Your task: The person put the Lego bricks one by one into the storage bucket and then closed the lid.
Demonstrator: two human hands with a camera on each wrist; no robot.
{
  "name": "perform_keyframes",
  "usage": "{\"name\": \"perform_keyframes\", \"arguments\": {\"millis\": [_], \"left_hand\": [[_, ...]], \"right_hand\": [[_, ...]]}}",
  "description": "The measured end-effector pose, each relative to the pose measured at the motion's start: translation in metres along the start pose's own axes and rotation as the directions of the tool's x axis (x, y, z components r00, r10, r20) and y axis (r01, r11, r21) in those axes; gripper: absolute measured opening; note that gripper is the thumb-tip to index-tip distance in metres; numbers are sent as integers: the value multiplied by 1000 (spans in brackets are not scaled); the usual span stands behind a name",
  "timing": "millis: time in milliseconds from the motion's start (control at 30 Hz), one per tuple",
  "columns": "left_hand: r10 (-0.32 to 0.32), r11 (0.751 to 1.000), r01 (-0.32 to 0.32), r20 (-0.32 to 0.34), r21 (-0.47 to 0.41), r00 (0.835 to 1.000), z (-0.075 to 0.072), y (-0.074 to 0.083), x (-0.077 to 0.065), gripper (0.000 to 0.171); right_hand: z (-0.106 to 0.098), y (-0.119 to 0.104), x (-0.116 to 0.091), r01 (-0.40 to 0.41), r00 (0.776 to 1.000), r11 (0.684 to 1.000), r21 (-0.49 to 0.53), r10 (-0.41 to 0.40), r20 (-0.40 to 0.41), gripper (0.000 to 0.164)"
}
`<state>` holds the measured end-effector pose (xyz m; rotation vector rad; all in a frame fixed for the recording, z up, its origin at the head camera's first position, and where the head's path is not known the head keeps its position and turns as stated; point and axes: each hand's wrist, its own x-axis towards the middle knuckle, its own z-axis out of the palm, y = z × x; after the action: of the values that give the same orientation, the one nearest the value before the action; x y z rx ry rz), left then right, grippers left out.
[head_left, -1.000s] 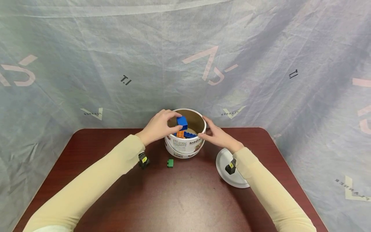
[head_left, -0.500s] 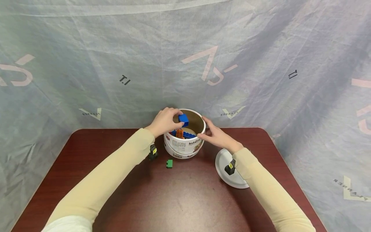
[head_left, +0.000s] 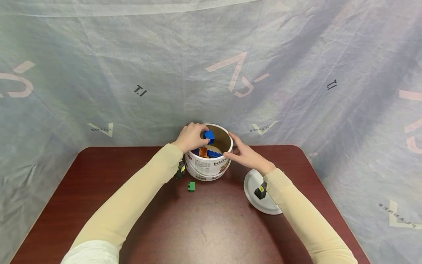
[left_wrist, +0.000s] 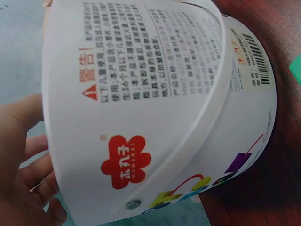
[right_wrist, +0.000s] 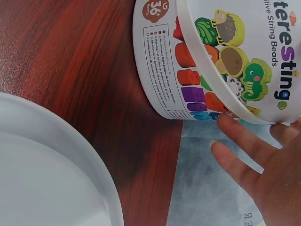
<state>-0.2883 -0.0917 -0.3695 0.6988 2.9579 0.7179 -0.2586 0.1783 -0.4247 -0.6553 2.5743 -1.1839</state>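
Note:
My left hand (head_left: 190, 138) pinches a blue toy block (head_left: 209, 137) between thumb and fingers, inside the mouth of a white round bucket (head_left: 204, 165). An orange block (head_left: 203, 152) and a long blue studded brick (head_left: 214, 154) lie in the bucket, with other pieces partly hidden behind the rim. My right hand (head_left: 248, 156) touches the bucket's right side, thumb on the near rim and fingers spread and fairly straight. In the left wrist view, the bucket wall (left_wrist: 155, 117) hides the block, and several fingers (left_wrist: 37, 174) show beyond the rim.
A small green brick (head_left: 192, 187) lies on the dark red table (head_left: 211, 227) in front of the bucket. Right of it is a white round lid or plate (head_left: 252, 190), partly under my right forearm. A grey cloth (head_left: 184, 73) hangs behind the table.
My left hand has moved slightly right and farther over the bucket with the blue block, which now sits a little right of where it was. The right hand stays against the bucket.

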Motion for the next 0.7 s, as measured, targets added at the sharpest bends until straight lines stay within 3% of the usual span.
{"name": "perform_keyframes", "arguments": {"millis": [300, 700], "left_hand": [[-6, 1000, 6, -33, 9, 999, -1, -3, 1, 44], [32, 996, -36, -66, -75, 997, -4, -10, -10, 40]], "right_hand": [[2, 1, 2, 15, 1000, 1000, -20, -15, -14, 95], [2, 1, 1, 9, 1000, 1000, -6, -10, -11, 95]]}}
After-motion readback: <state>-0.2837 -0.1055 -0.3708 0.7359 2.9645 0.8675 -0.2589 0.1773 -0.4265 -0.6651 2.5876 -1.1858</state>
